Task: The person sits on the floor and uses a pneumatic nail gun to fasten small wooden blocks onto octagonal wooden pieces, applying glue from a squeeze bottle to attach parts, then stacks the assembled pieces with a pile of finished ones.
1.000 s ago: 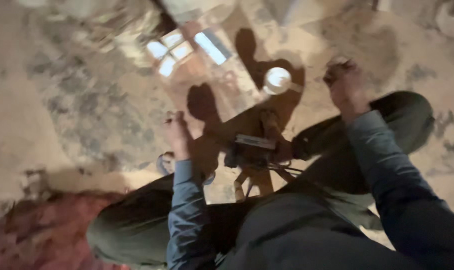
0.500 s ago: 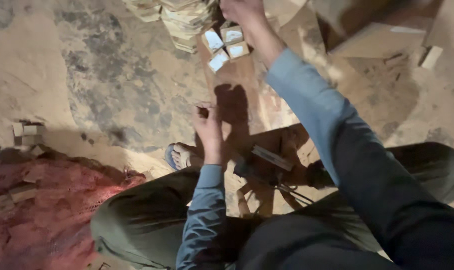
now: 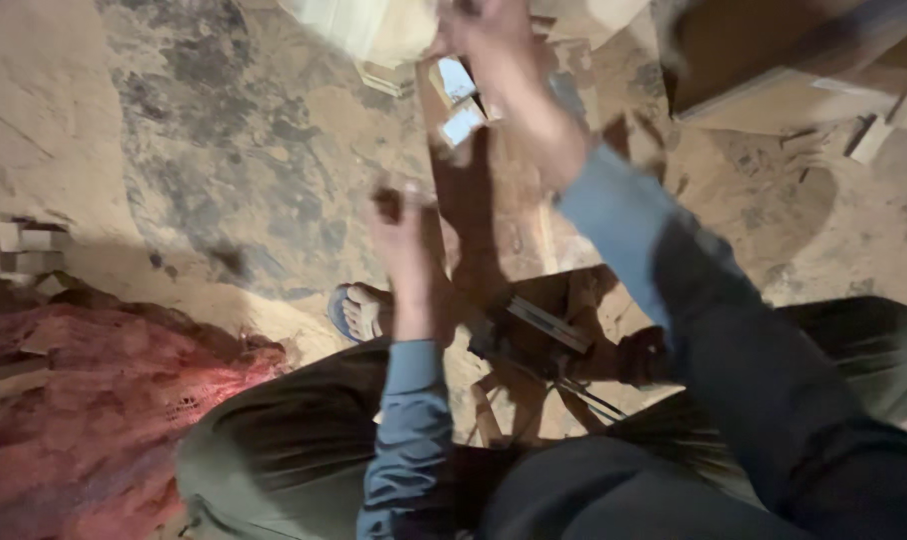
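Right hand (image 3: 489, 35) is reaching up to pale wooden blocks (image 3: 369, 25) stacked at the top edge, grip blurred, cannot tell. Left hand (image 3: 404, 235) is hovering over the wooden board (image 3: 514, 230), fingers curled, seemingly pinching something small; blur hides it.

A dusty, sand-coloured floor (image 3: 154, 130) mottled with dark stains, lit by hard light casting sharp shadows; red mesh sacking (image 3: 84, 420) heaped at one edge, pale boards (image 3: 774, 70) opposite.
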